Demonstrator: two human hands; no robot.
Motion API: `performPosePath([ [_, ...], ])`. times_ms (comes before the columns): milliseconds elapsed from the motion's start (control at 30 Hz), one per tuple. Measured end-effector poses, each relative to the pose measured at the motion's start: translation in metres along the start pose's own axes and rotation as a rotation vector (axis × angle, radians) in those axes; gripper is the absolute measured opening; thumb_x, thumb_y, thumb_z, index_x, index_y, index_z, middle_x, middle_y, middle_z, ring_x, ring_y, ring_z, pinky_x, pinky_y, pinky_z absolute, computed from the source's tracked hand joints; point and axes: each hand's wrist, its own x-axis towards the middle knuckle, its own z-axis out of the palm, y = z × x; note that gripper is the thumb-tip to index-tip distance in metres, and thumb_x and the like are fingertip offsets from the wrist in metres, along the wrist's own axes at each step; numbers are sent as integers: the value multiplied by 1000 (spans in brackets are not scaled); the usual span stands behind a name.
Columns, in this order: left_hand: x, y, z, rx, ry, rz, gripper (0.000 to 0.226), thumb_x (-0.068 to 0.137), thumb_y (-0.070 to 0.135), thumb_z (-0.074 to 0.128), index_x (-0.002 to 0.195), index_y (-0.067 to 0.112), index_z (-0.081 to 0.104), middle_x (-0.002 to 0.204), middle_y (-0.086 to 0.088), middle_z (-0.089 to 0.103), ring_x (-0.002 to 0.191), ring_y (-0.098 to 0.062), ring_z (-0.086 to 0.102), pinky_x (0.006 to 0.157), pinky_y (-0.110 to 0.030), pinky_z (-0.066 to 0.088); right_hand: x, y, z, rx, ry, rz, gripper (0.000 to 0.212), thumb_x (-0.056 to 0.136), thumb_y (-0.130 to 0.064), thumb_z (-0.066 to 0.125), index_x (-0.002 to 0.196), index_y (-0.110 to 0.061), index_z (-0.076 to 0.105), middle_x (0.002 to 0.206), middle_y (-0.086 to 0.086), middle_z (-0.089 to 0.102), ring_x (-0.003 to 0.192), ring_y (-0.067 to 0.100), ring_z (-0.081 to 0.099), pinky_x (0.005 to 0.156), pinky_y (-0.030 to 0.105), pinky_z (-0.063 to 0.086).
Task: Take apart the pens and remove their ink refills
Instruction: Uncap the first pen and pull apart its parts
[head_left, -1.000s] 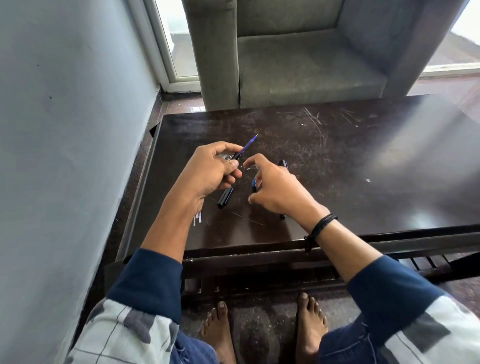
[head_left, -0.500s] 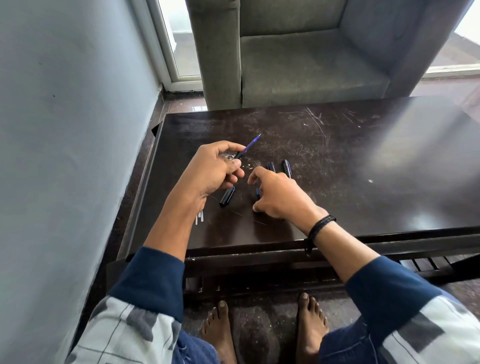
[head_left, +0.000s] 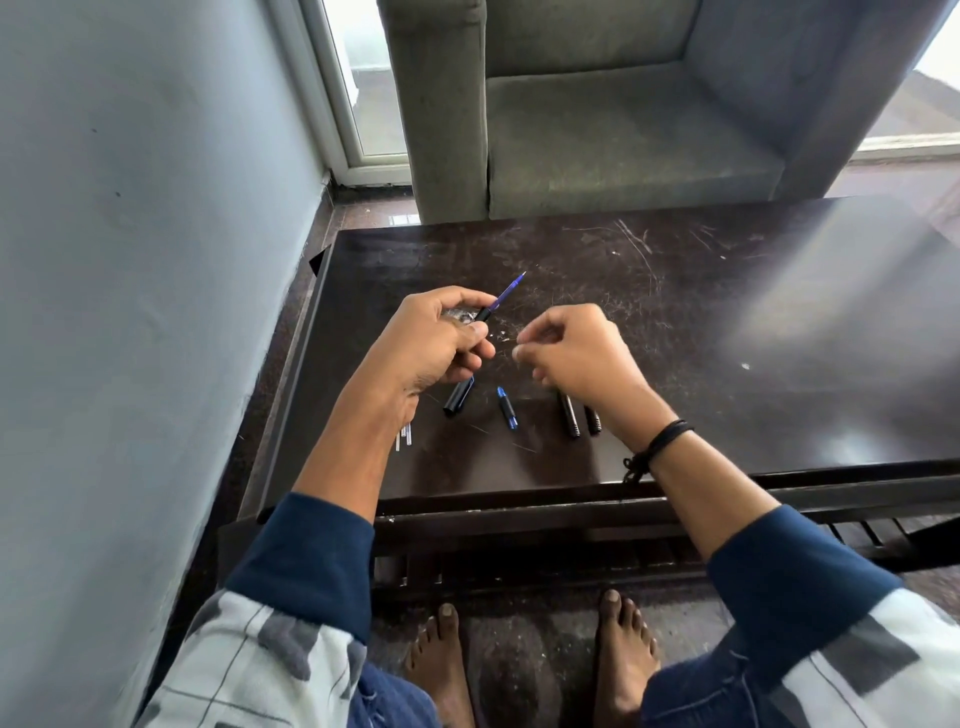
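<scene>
1. since half a second ago the right hand (head_left: 576, 353) has lifted off the table (head_left: 727, 312) and moved up level with the left hand (head_left: 436, 343). the parts it covered then now show below its wrist.
2. the left hand has stayed put and grips the pen (head_left: 460, 397) as before, fingers wrapped round the middle of it.
3. the pen's black barrel sticks out below the palm toward the person. its blue refill (head_left: 506, 291) juts out past the thumb and forefinger, pointing up and away to the right.
4. the right hand is just beside the left and apart from it, near the refill but not touching it. its fingers are curled and the thumb meets the fingertips. i cannot tell whether they pinch anything.
5. something small and silvery (head_left: 460, 314) sits in the left hand's grip by the thumb, too blurred to name.
6. on the table between the hands lies a short blue piece (head_left: 506, 408). two black pen parts (head_left: 570, 418) lie side by side, partly hidden under the right wrist.
7. a few thin clear tubes (head_left: 404, 435) lie beside the left forearm, which hides part of them.
8. a black cord band (head_left: 662, 441) circles the right wrist. a grey armchair (head_left: 623, 130) stands beyond the table, a pale wall (head_left: 130, 260) runs along the left, and bare feet (head_left: 441, 660) rest on the floor below.
</scene>
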Motion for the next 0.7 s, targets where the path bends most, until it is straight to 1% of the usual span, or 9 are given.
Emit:
performPosePath([
  [33, -1, 0, 0, -23, -13, -11, 28, 97, 3, 59, 113, 22, 73, 75, -7, 73, 58, -8, 60, 62, -26, 56, 0, -3, -3, 171, -10, 39, 5, 83, -22, 77, 81, -21, 73, 77, -1, 73, 70, 16, 67, 66, 29, 56],
  [67, -1, 1, 1, -43, -30, -19, 28, 97, 3, 60, 113, 22, 73, 75, -7, 73, 58, -8, 60, 62, -25, 56, -2, -7, -5, 321, -34, 75, 5, 86, -21, 76, 84, -18, 74, 75, 0, 71, 64, 13, 64, 60, 24, 54],
  [100, -2, 2, 2, -59, -49, -26, 28, 97, 3, 60, 112, 22, 73, 76, -7, 73, 58, -8, 60, 60, -24, 56, -3, -10, -7, 433, -55, 106, 10, 89, -23, 76, 89, -13, 75, 76, 1, 70, 61, 11, 62, 57, 21, 51],
  [167, -4, 4, 4, -74, -86, -35, 28, 98, 3, 59, 112, 23, 74, 76, -7, 72, 57, -7, 60, 58, -22, 55, -5, -12, -10, 548, -78, 143, 23, 90, -29, 76, 98, -7, 76, 77, 1, 69, 59, 9, 60, 56, 20, 49],
  [233, -5, 5, 5, -72, -106, -37, 28, 98, 3, 59, 111, 24, 74, 76, -7, 72, 57, -6, 60, 57, -20, 55, -6, -12, -9, 582, -72, 155, 25, 89, -31, 77, 99, -8, 77, 79, 0, 69, 58, 8, 58, 58, 21, 48],
  [367, -5, 4, 7, -61, -126, -45, 28, 98, 5, 61, 117, 22, 73, 77, -7, 72, 57, -6, 60, 56, -20, 56, -7, -11, -9, 654, -64, 189, 13, 87, -25, 80, 90, -14, 75, 80, 2, 69, 55, 6, 56, 57, 20, 48],
  [467, -4, 3, 9, -40, -133, -55, 28, 98, 5, 62, 120, 20, 70, 76, -6, 73, 58, -6, 61, 60, -23, 56, -5, -11, -10, 692, -35, 207, 10, 87, -21, 80, 85, -15, 73, 78, 1, 68, 54, 5, 55, 54, 19, 47],
  [567, -4, 2, 9, -24, -146, -61, 28, 98, 5, 61, 120, 19, 69, 77, -6, 73, 59, -7, 61, 61, -24, 56, -2, -12, -14, 756, 42, 228, 10, 89, -19, 77, 90, -12, 71, 77, 1, 66, 55, 6, 56, 53, 18, 48],
  [700, -5, 3, 8, -9, -154, -56, 27, 99, 5, 60, 115, 23, 71, 78, -7, 73, 60, -8, 61, 63, -25, 55, 2, -10, -28, 849, 155, 242, 14, 91, -19, 75, 98, -8, 70, 80, 3, 67, 59, 9, 61, 56, 19, 51],
])
